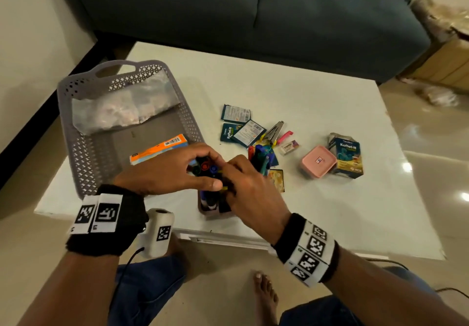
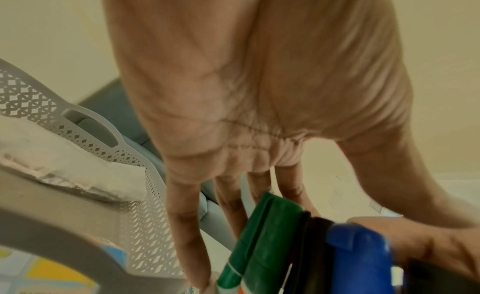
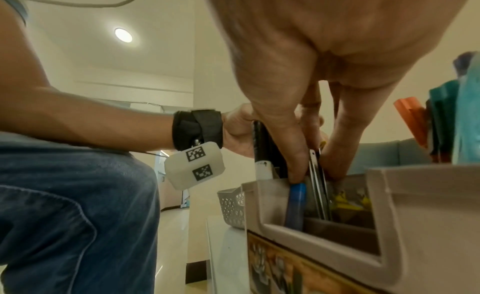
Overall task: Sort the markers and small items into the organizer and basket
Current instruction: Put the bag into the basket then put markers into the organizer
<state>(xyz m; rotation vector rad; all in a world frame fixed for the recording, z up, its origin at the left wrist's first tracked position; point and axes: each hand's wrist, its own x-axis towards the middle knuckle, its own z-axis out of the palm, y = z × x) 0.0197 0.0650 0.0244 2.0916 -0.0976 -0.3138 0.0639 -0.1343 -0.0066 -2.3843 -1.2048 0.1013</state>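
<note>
My left hand [image 1: 214,173] grips a bunch of markers [image 1: 205,167] upright over the small grey organizer [image 1: 210,213] at the table's front edge. Their red, blue and green caps show between its fingers. In the left wrist view, the green cap [image 2: 267,226] and blue cap [image 2: 361,257] sit between fingers and thumb. My right hand [image 3: 315,175] reaches into the organizer [image 3: 389,195] and pinches a thin silvery item [image 3: 314,160] between thumb and finger. A blue marker [image 3: 296,204] stands in the compartment beside it. The grey lattice basket [image 1: 76,148] lies to the left.
The basket holds a plastic bag [image 1: 121,107] and an orange packet [image 1: 157,148]. Right of my hands lie loose markers [image 1: 261,155], sachets [image 1: 236,112], a hair clip [image 1: 274,129], an eraser [image 1: 289,147], a pink box [image 1: 318,161] and a carton [image 1: 347,155]. A sofa stands behind.
</note>
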